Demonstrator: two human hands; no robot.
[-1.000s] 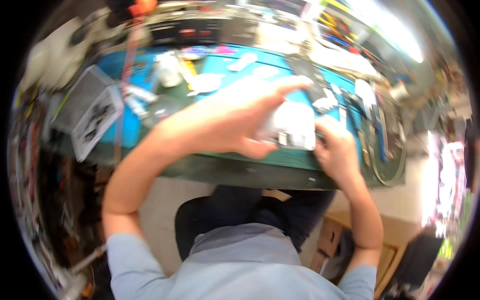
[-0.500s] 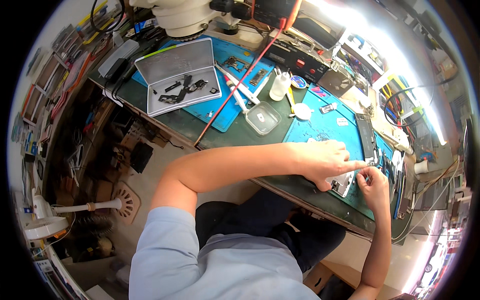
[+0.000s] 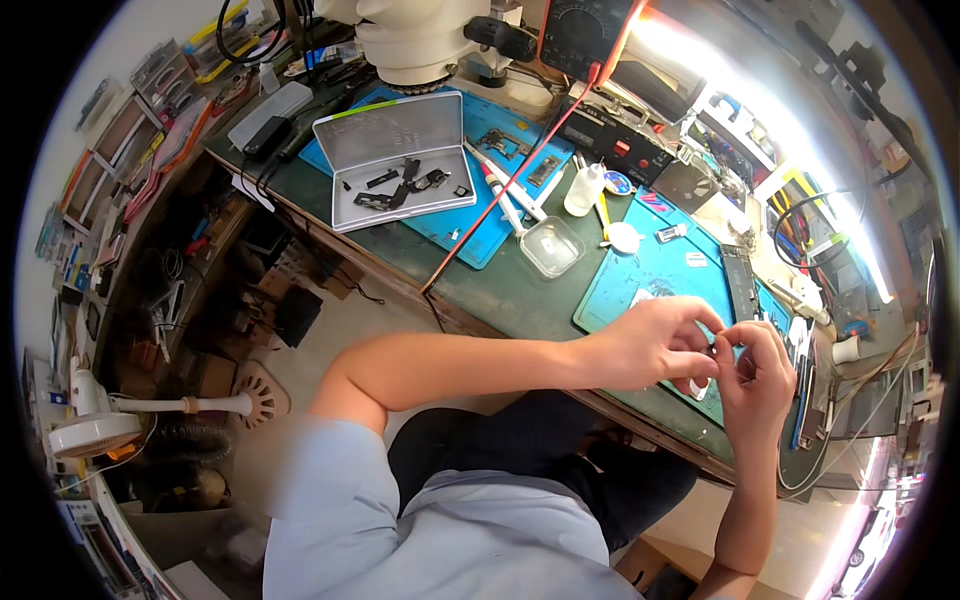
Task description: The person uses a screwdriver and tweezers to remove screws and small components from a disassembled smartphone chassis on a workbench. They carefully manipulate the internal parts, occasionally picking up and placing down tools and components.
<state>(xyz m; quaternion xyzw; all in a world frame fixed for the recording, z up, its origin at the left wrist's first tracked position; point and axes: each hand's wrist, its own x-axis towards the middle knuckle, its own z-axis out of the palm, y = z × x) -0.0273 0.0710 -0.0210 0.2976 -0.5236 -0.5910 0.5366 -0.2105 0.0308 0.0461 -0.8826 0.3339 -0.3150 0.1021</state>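
Observation:
My left hand (image 3: 660,345) and my right hand (image 3: 757,378) meet above the blue work mat (image 3: 610,282). Their fingertips are pinched together around a tiny dark piece, too small to name. Beneath them, mostly hidden by the hands, lies a flat pale device part (image 3: 698,390), of which one end shows. A long black phone battery or similar slab (image 3: 740,285) rests just beyond the right hand. Near it on the mat are a small white label (image 3: 696,260) and a small silver part (image 3: 670,233).
A clear square dish (image 3: 553,248), a squeeze bottle (image 3: 585,190) and a white round lid (image 3: 624,238) stand mid-bench. An open grey case (image 3: 400,215) with black parts lies left, below a microscope (image 3: 415,45). A red cable (image 3: 500,195) crosses the bench. Tools (image 3: 800,380) line the right edge.
Both hands have lifted off the pale device part and come together, fingertips meeting. My left index finger, stretched out before, is now bent. The whole view has shifted slightly.

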